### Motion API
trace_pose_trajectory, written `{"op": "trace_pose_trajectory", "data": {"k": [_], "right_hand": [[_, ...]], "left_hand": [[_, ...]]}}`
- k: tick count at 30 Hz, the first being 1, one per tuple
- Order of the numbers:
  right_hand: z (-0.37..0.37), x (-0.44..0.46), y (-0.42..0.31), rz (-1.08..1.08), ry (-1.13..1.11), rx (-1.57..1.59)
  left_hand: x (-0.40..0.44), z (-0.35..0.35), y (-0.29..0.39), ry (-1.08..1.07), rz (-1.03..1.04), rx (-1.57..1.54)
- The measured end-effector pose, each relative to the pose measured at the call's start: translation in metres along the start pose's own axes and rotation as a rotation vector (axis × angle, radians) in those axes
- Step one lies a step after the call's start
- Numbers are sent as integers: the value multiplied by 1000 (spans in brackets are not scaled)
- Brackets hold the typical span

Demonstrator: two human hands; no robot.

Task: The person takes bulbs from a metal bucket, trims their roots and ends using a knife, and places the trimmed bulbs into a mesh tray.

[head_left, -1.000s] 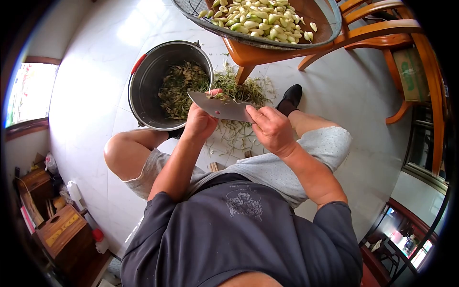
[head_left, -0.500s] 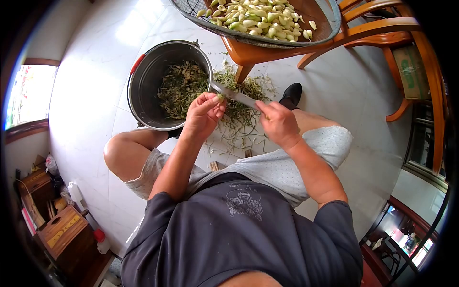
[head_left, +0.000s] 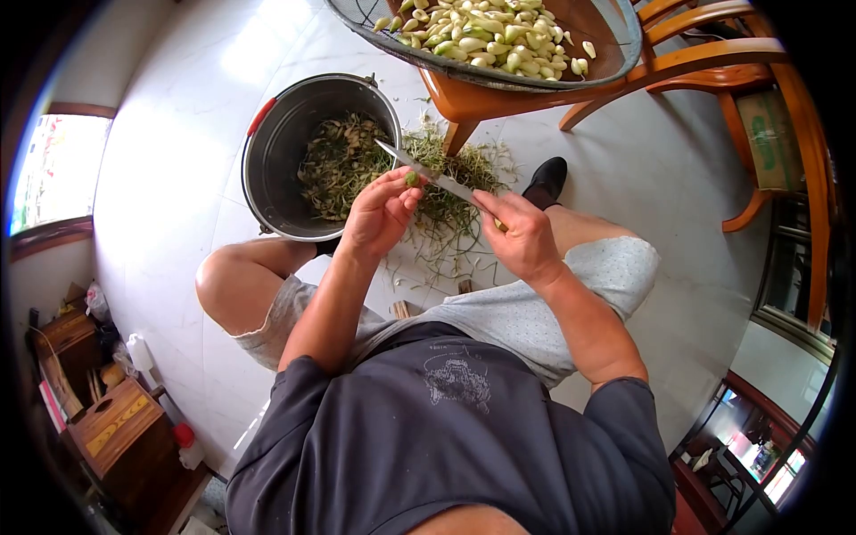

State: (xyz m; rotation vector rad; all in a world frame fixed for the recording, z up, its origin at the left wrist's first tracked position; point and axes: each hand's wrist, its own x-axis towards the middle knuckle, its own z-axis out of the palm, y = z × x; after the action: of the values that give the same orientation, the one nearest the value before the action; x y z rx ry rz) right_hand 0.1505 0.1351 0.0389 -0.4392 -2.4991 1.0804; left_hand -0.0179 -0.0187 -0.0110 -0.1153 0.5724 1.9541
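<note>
Knife (head_left: 439, 180) has turned since a second ago, broad face then showing, now seen nearly edge-on; left hand (head_left: 376, 214) has come out from behind the blade. Right hand (head_left: 520, 239) closed round the handle; blade slants up and left, its tip seen against the mouth of the bucket (head_left: 256, 192). Left hand pinches a small green piece (head_left: 412, 179) between thumb and fingers, right beside the blade; contact between the two, cannot tell. Bucket is dark inside, red grip (head_left: 261, 117) on its handle, dry and green scraps (head_left: 343, 165) within; more green trimmings (head_left: 464, 169) strewn over the floor (head_left: 187, 241) alongside. Above, a wide basket (head_left: 611, 58) rests on an orange-brown wooden chair (head_left: 464, 100); pale cloves (head_left: 499, 40) heaped in it, some greenish.
</note>
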Motion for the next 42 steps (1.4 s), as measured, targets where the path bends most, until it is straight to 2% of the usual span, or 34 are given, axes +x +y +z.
{"op": "trace_pose_trajectory", "data": {"k": [8,17,19,22,26,29,35,42], "right_hand": [[-2,0,-3,-220,-21,-194],[1,0,-3,-277,-8,-287],[1,0,-1,-226,-13,-303],[1,-1,9,-101,12,-202],[-2,1,8,115,38,22],[-2,2,5,135,50,67],[3,-3,3,10,11,62],[-1,0,-3,-230,-19,-186]], "left_hand": [[0,-5,-8,109,63,69],[-2,-4,-13,125,78,84],[-2,-4,-15,121,100,72],[-3,2,-6,-33,15,122],[-8,16,-3,56,126,259],[-6,12,-4,55,192,367],[-3,9,-9,65,259,434],[-4,13,-8,165,219,368]]}}
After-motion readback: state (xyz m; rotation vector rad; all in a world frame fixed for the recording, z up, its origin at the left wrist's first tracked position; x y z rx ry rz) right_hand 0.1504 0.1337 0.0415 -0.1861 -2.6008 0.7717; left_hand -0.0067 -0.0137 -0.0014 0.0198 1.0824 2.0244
